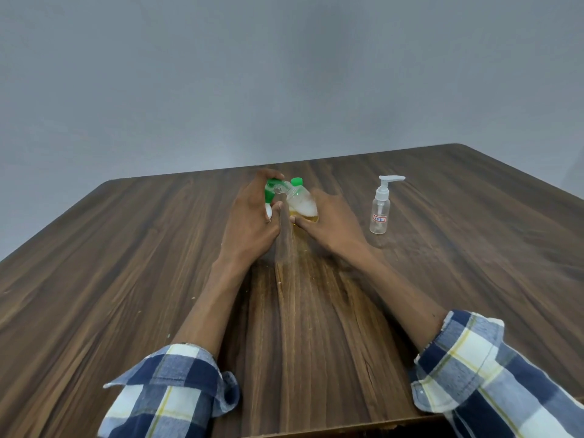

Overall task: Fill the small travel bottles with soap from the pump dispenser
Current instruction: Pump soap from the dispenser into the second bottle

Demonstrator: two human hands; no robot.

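Mid-table, left hand fingers curl round the green pump; right hand apparently grips the bottle.

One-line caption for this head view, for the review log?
Left hand and right hand hold a tilted soap bottle with green parts on a wooden table; an empty pump bottle stands to the right.

Two hands are showing, the left hand and the right hand. Two checked sleeves are showing as well, the left sleeve and the right sleeve. One green-topped soap dispenser, holding yellow soap, is sitting between the hands. One small clear bottle with a white pump is standing to the right of it. One wooden table is lying under everything. Whether the left hand is hiding another small bottle is not showing clearly.
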